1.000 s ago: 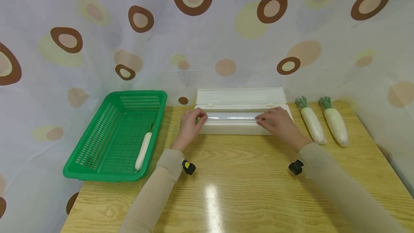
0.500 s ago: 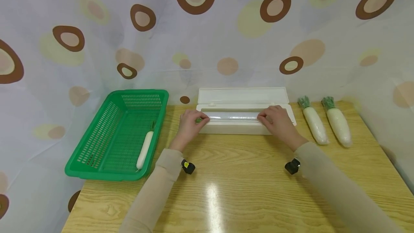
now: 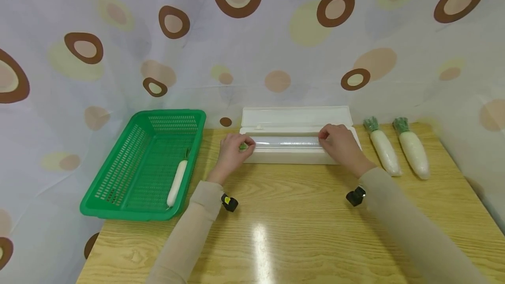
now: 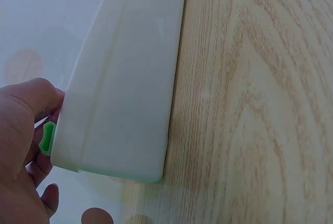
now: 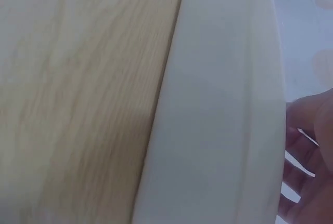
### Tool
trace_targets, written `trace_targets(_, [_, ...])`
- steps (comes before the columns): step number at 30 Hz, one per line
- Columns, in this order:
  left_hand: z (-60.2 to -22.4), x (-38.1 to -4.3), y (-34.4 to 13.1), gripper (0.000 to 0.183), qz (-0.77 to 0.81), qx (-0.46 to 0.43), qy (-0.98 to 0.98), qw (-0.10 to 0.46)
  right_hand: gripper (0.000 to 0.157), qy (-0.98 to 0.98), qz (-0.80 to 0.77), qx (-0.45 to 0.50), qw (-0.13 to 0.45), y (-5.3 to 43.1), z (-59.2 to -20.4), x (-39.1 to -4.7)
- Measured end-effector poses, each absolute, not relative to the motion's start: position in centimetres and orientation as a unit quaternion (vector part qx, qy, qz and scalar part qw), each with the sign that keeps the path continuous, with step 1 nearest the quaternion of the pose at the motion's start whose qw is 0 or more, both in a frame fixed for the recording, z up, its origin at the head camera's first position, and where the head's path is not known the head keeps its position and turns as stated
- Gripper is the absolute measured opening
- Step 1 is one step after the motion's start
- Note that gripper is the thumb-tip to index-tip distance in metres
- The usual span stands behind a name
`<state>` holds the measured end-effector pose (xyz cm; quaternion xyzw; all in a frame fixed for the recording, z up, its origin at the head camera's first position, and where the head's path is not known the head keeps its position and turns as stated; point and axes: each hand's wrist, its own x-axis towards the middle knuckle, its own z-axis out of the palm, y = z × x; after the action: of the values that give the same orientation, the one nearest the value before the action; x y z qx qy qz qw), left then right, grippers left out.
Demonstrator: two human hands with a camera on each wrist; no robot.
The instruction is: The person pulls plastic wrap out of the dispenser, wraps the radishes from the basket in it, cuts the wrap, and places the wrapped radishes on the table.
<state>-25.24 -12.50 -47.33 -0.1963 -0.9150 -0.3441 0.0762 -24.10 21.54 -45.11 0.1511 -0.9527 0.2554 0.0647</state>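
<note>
A white plastic-wrap dispenser box (image 3: pixel 286 157) stands at the back middle of the table, its lid (image 3: pixel 296 117) tipped back. Clear plastic wrap (image 3: pixel 288 142) lies across its opening. At the left end, my left hand (image 3: pixel 233 152) pinches the wrap's edge between thumb and forefinger. A small green plastic piece (image 4: pixel 47 138), probably the slide cutter, sits under those fingers at the box's corner. My right hand (image 3: pixel 340 144) pinches the same edge toward the right end. In the right wrist view the box wall (image 5: pixel 213 115) hides the fingertips.
A green mesh basket (image 3: pixel 138 214) holding one slim white radish (image 3: pixel 176 183) stands to the left. Two thicker white radishes in wrap lie at the right, an inner one (image 3: pixel 384 152) and an outer one (image 3: pixel 414 154). A patterned curtain (image 3: pixel 256 56) hangs right behind the box.
My right hand has slid a little rightward along the wrap's edge. The left hand keeps its place at the left end, and the head view has shifted slightly.
</note>
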Motion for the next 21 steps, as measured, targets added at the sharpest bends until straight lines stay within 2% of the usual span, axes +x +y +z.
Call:
trace_targets(4, [-47.3,-25.3,-12.5,0.009,-0.348,-0.195,-0.914,0.072,0.014,-0.964,0.172,0.181,0.093,22.3,-44.9,-24.0])
trace_targets(11, [-47.3,-25.3,-12.4,0.012,-0.347,-0.185,-0.916,0.076,0.007,-0.947,0.066,0.243,0.2,22.7,-45.5,-23.9])
trace_targets(16, [-47.3,-25.2,-12.5,0.014,-0.359,-0.169,-0.914,0.084,0.006,-0.948,0.129,0.24,0.165,22.8,-45.2,-23.9])
trace_targets(21, [-47.2,-25.1,-12.4,0.014,-0.366,-0.164,-0.912,0.088,0.017,-0.941,0.227,0.224,0.116,23.4,-44.8,-23.8])
